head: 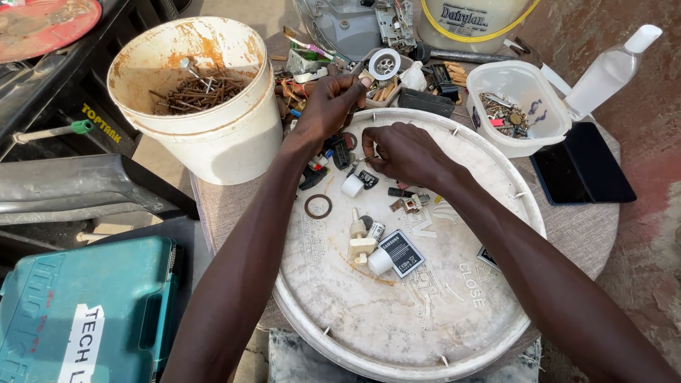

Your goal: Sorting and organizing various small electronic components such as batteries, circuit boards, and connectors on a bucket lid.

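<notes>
Small parts (pixel 369 234) litter the round white lid (pixel 397 319); both hands' (pixel 404 152) grips pinch unseen bits.

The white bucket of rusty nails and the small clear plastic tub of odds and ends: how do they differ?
The white bucket of rusty nails is tall, round and rust-stained; the small clear plastic tub is low, squarish and clean. The bucket holds brown nails, the tub mixed metal bits. Both stand open on the table.

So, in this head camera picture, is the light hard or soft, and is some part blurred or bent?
Head view: soft, even daylight with only faint shadows under the left hand and right hand; no strong glare on the white round lid; hands and small parts look sharp; the wide lens bends the edges, so the white bucket leans outward.
</notes>
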